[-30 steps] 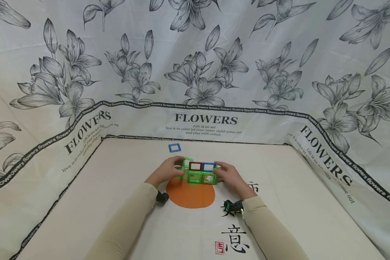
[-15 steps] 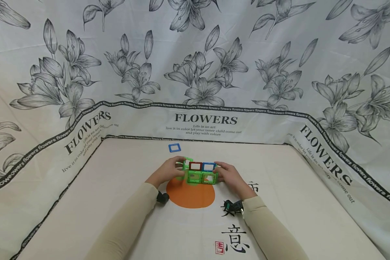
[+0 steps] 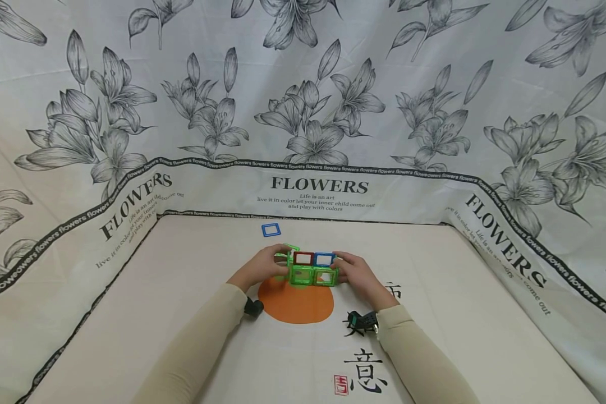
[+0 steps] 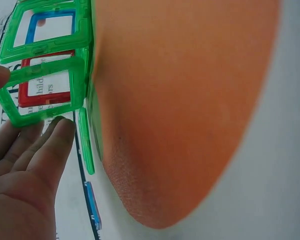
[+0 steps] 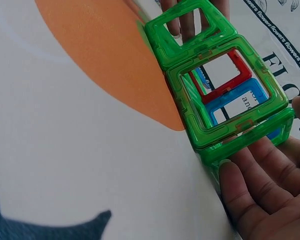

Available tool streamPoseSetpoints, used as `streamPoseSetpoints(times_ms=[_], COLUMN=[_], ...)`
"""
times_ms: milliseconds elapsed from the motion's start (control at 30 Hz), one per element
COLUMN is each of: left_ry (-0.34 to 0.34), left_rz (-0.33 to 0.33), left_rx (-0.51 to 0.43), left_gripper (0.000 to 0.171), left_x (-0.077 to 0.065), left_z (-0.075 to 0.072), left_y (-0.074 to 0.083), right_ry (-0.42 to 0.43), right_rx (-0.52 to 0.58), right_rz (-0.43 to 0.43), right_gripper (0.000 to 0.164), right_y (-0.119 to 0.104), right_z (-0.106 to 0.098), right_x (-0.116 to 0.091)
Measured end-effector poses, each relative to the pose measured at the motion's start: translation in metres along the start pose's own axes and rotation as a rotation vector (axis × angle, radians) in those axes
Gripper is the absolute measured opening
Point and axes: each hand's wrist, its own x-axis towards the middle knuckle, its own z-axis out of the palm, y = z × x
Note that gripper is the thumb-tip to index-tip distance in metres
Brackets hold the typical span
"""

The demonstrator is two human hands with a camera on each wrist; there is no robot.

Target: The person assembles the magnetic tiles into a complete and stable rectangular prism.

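A low box of magnetic tiles (image 3: pixel 313 276) stands upright on the cloth, green tiles in front and a red tile (image 3: pixel 303 253) and blue tile (image 3: pixel 325 253) showing behind. At its left end, my left hand (image 3: pixel 260 265) pinches a green tile (image 4: pixel 40 69) between thumb and fingers; in the left wrist view this tile leans at an angle close to the front green tile. My right hand (image 3: pixel 356 273) grips the right end, thumb at the top edge and fingers along the green side tile (image 5: pixel 250 135). The fingers partly hide both ends.
A loose blue square tile (image 3: pixel 264 230) lies flat behind the box, near the back edge. The pale cloth (image 3: pixel 192 269) bears an orange circle (image 3: pixel 298 306) and black characters (image 3: pixel 366 379). A flower-printed curtain (image 3: pixel 318 193) encloses the back and sides.
My left hand has shifted slightly to the right, bringing the green tile closer against the box's left end. My right hand and the box stay almost still.
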Motion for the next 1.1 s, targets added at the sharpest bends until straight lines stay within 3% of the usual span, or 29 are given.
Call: streamPoseSetpoints(times_ms=[1100], left_ry=[-0.029], left_rz=[-0.009], left_rx=[0.086], left_gripper=[0.066], left_x=[0.0011], left_z=[0.0048], left_y=[0.0037], right_ry=[0.006], right_rx=[-0.027], right_rz=[-0.002], right_gripper=[0.051], right_y=[-0.0001], right_z=[0.0006], right_x=[-0.0017])
